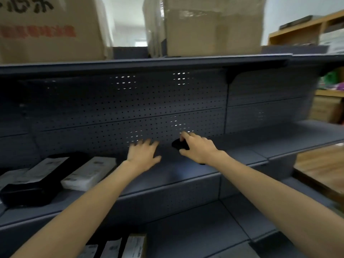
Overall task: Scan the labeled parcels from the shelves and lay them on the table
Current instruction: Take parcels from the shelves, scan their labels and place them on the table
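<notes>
On the middle shelf (pixel 186 175) lie two long, flat parcels side by side: a black parcel (pixel 37 189) with a white label on top and, just to its right, a white parcel (pixel 89 174). Both run slantwise, near ends front-left, far ends toward the perforated back panel (pixel 130 108). They sit left of the left hand (pixel 144 155), near it but apart from it. That hand holds nothing and hovers over the shelf with its fingers spread. The right hand (pixel 197 148) curls round a small black object (pixel 178 144), probably a scanner, though it is blurred. More labelled parcels (pixel 134 246) lie on the shelf below.
</notes>
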The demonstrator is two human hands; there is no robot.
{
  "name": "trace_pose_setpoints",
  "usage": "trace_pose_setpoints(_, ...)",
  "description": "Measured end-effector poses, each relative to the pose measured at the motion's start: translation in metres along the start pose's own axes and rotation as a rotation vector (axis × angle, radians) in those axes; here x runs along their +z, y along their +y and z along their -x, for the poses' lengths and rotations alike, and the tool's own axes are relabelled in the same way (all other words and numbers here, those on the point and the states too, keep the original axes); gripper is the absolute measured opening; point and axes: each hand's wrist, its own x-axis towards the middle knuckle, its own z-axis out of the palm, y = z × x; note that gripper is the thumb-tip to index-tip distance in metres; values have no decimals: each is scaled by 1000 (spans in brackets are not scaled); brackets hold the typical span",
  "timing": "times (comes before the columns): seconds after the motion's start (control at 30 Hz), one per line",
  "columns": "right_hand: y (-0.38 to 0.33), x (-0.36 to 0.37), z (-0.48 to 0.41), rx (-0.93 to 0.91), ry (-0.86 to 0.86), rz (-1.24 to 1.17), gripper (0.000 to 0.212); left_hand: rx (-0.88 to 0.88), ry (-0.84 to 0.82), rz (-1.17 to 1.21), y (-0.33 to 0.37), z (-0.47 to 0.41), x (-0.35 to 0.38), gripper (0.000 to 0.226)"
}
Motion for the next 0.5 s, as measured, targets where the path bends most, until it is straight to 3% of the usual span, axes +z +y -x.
trace_pose_setpoints(0.2,142,-73,113,207,84,25,37,230,117,54,172,-27,-45,63)
trace_pose_setpoints(0.5,335,-167,350,582,169,217,34,601,244,200,470,-17,-115,61)
